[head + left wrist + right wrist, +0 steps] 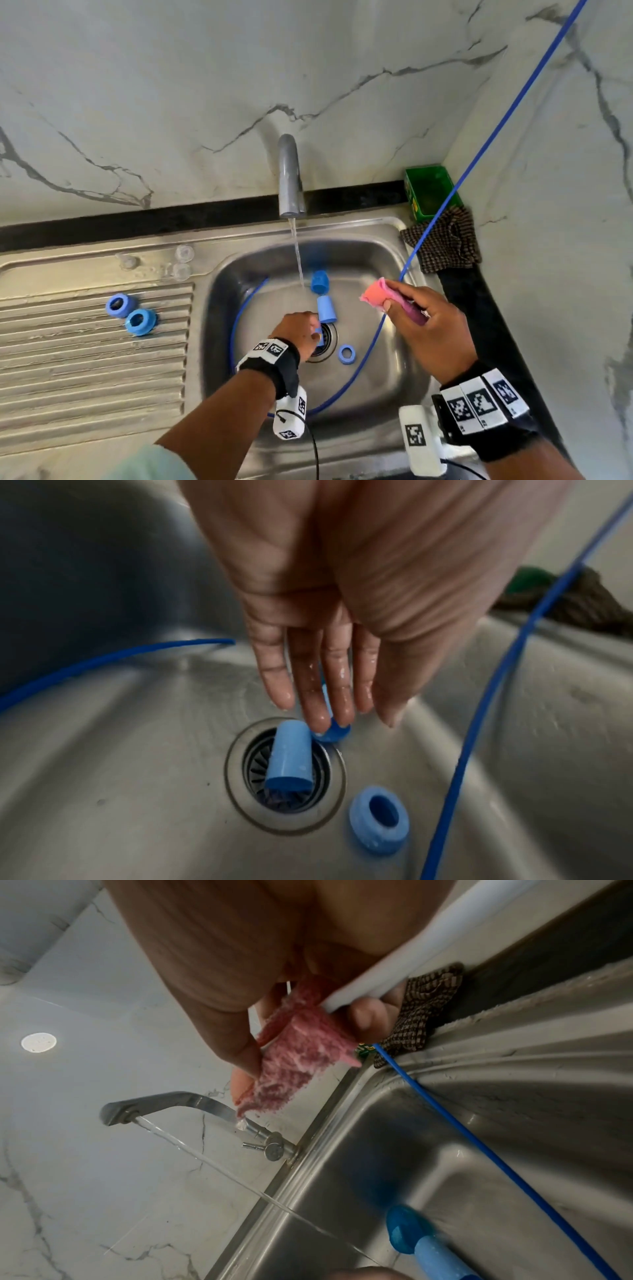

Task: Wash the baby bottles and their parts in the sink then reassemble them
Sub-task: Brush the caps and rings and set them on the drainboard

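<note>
My left hand [315,331] reaches down to the sink drain [325,342], and its wet, straight fingers [316,718] touch a small blue part [334,733] standing on edge behind them. A blue cap [289,758] lies across the drain, with a second blue cap [320,281] beyond it under the running water. Beside the drain lies a blue ring [347,354]. My right hand [388,296] hovers over the sink's right side and grips a folded pink scrubbing cloth [301,1053]. Two blue rings [130,313] and several clear nipples [183,262] rest on the drainboard.
The tap [290,174] runs a thin stream into the steel sink [394,377]. A thin blue tube [479,154] comes from the upper right and loops round the basin. A green box [430,192] and a checked cloth [445,243] sit at the back right corner.
</note>
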The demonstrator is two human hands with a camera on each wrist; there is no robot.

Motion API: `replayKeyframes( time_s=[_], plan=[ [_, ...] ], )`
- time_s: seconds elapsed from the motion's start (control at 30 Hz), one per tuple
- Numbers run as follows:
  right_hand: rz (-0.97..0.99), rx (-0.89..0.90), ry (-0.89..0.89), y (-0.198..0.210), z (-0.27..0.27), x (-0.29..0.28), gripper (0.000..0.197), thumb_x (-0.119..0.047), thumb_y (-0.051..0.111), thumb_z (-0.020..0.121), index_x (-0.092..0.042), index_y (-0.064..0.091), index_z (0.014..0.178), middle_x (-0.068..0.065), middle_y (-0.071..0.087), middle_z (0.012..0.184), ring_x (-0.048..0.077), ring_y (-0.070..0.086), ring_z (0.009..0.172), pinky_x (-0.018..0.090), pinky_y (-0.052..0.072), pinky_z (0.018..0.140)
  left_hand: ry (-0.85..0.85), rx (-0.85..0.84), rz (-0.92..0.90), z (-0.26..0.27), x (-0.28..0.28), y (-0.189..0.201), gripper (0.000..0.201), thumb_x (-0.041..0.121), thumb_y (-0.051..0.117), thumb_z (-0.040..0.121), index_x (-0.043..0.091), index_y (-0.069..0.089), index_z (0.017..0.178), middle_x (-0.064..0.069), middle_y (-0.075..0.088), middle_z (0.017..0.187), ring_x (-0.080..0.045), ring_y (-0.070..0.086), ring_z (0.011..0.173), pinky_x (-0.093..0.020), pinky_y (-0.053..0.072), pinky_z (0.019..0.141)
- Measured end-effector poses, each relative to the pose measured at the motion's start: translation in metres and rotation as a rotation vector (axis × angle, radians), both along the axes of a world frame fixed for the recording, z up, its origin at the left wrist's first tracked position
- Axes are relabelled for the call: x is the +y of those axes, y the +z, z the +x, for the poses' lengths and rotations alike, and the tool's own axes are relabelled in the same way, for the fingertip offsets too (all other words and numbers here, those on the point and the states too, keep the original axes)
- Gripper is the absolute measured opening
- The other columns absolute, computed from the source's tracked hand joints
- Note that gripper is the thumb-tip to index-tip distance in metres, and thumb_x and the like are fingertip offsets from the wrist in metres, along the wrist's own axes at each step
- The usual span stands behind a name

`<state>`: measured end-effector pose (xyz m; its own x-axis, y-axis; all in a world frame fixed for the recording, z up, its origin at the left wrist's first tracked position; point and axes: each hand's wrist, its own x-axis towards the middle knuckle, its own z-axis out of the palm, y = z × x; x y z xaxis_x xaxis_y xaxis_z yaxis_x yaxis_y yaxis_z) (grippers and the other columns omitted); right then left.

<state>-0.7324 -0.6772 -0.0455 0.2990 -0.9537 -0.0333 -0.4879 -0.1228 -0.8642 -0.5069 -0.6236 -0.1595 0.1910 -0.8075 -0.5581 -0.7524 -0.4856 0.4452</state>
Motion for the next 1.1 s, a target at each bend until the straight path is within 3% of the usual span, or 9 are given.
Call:
replayKeyframes(
  time_s=[0.23,0.33,0.53,0.63,0.77,0.83,0.93,1.0,1.1],
  plan=[
    [0.05,-0.026,-0.013,-0.003,0.003,-0.017,0.038,-0.018,0.075,0.088,-0.042,0.07,0.116,-0.021,0.07,0.106,-0.009,0.063,0.102,0.002,0.041,0.085,-0.433,-0.022,0.105,-0.042,-0.037,-0.04,0.049,0.025,0.067,0.092,0.025,0.051,0.139,-0.006,0.056,0.135,-0.031,0.058,0.121,-0.038,0.048,0.1],
    [0.063,-0.023,-0.048,-0.007,0.001,-0.021,0.036,-0.018,0.075,0.087,-0.038,0.072,0.117,-0.018,0.071,0.107,-0.005,0.064,0.102,0.006,0.044,0.087,-0.588,-0.071,0.147,-0.053,-0.045,-0.054,0.048,0.018,0.071,0.087,0.02,0.054,0.132,-0.009,0.054,0.129,-0.034,0.059,0.116,-0.041,0.052,0.095],
    [0.078,-0.008,-0.095,-0.015,-0.005,-0.024,0.035,-0.019,0.076,0.088,-0.037,0.073,0.118,-0.015,0.072,0.107,-0.002,0.066,0.102,0.01,0.047,0.089,-0.66,-0.197,0.138,-0.063,-0.036,-0.077,0.038,0.011,0.059,0.094,0.01,0.051,0.131,-0.014,0.05,0.13,-0.037,0.058,0.114,-0.038,0.044,0.077],
    [0.068,0.001,-0.096,-0.016,-0.004,-0.024,0.036,-0.019,0.077,0.087,-0.037,0.072,0.118,-0.013,0.072,0.105,0.0,0.066,0.101,0.011,0.047,0.088,-0.523,-0.154,0.133,-0.054,-0.032,-0.079,0.03,0.017,0.06,0.093,0.013,0.052,0.123,-0.011,0.054,0.126,-0.036,0.06,0.11,-0.036,0.047,0.076],
    [0.066,-0.024,-0.075,-0.013,0.002,-0.024,0.036,-0.018,0.076,0.087,-0.035,0.073,0.119,-0.015,0.072,0.107,-0.001,0.066,0.102,0.01,0.047,0.089,-0.13,-0.001,0.02,-0.027,-0.038,-0.056,0.03,0.035,0.068,0.087,0.025,0.065,0.114,0.006,0.065,0.107,-0.024,0.064,0.103,-0.025,0.045,0.08],
    [0.046,-0.027,-0.045,-0.009,0.007,-0.022,0.036,-0.018,0.076,0.087,-0.035,0.073,0.119,-0.016,0.071,0.109,-0.003,0.065,0.104,0.011,0.046,0.091,0.122,0.131,-0.032,-0.006,-0.042,-0.037,0.025,0.037,0.075,0.083,0.024,0.071,0.104,0.002,0.07,0.099,-0.021,0.068,0.092,-0.024,0.048,0.079],
    [0.044,-0.027,-0.003,-0.003,0.013,-0.02,0.036,-0.019,0.076,0.088,-0.034,0.072,0.12,-0.016,0.071,0.112,-0.005,0.064,0.105,0.011,0.046,0.094,0.526,0.467,-0.13,0.021,-0.043,-0.01,0.006,0.023,0.078,0.081,0.021,0.073,0.08,-0.009,0.068,0.081,-0.021,0.065,0.067,-0.028,0.055,0.066],
    [0.034,-0.022,0.027,0.002,0.015,-0.019,0.037,-0.021,0.075,0.089,-0.036,0.071,0.122,-0.017,0.071,0.114,-0.005,0.063,0.107,0.009,0.045,0.094,0.652,0.598,-0.206,0.032,-0.042,0.008,0.008,0.01,0.073,0.09,0.016,0.07,0.093,-0.012,0.065,0.089,-0.017,0.06,0.069,-0.025,0.052,0.064],
    [0.001,-0.014,0.049,0.014,0.016,-0.014,0.038,-0.024,0.074,0.089,-0.043,0.07,0.121,-0.021,0.07,0.114,-0.006,0.062,0.109,0.01,0.045,0.095,0.65,0.609,-0.332,0.04,-0.039,0.038,0.018,0.009,0.072,0.091,0.013,0.069,0.109,0.0,0.07,0.089,-0.015,0.063,0.076,-0.024,0.055,0.073]
  ],
)
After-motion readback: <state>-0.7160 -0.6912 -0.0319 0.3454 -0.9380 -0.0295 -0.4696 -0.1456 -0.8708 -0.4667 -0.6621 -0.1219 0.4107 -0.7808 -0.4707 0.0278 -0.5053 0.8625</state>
